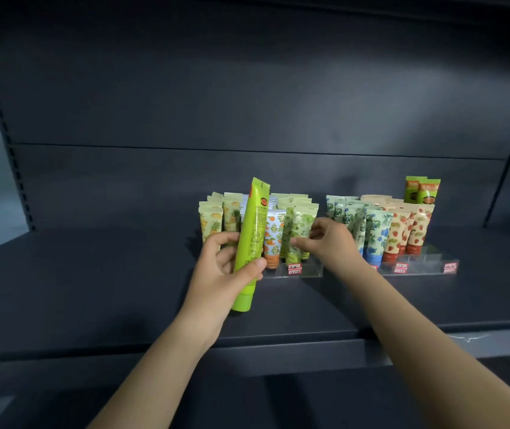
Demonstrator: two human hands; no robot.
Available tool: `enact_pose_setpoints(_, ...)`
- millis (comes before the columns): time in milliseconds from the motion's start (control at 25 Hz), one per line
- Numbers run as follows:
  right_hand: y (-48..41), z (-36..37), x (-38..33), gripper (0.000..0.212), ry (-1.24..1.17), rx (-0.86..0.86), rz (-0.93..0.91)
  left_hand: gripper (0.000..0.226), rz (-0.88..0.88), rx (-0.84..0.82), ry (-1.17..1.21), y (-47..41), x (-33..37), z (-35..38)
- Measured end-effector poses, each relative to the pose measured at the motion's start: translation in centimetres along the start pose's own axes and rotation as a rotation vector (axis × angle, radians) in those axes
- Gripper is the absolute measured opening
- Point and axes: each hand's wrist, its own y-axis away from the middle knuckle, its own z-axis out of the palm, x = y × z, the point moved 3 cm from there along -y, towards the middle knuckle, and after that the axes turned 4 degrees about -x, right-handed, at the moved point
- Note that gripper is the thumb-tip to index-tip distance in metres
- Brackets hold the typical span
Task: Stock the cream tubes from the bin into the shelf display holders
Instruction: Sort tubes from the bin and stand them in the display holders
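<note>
Left hand (225, 267) grips lime tube (252, 243); right hand (329, 243) pinches green-print tube (300, 227) standing in clear holder (311, 270).

Print on the lime-green tube (252, 230) and on the red price labels (294, 269) is too small to read. The right hand (329, 243) hides the lower parts of the blue-flowered tubes (377, 230). Both forearms run off the bottom edge.

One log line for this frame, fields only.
left hand: holds green tube upright | right hand: pinches green-print tube in left holder | right holder: holds tubes | bin: not in view
</note>
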Motion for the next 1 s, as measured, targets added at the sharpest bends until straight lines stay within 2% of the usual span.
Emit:
enact_pose_setpoints(560, 0.2, 0.8, -0.1, 0.036, 0.073, -0.063, -0.027, 0.034, 0.021, 0.007, 0.035, 0.3, 0.4, 0.1)
enact_pose_setpoints(680, 0.4, 0.9, -0.4, 0.038, 0.07, -0.077, -0.041, 0.027, 0.029, -0.002, 0.053, 0.3, 0.7, 0.3)
enact_pose_setpoints(800, 0.7, 0.7, -0.7, 0.052, 0.028, -0.055, -0.051, 0.012, 0.024, 0.005, 0.057, 0.5, 0.8, 0.6)
enact_pose_setpoints(1000, 1.3, -0.1, -0.6, 0.053, 0.051, -0.073, -0.04, 0.002, -0.013, 0.022, 0.093, 0.3, 1.1, 1.1)
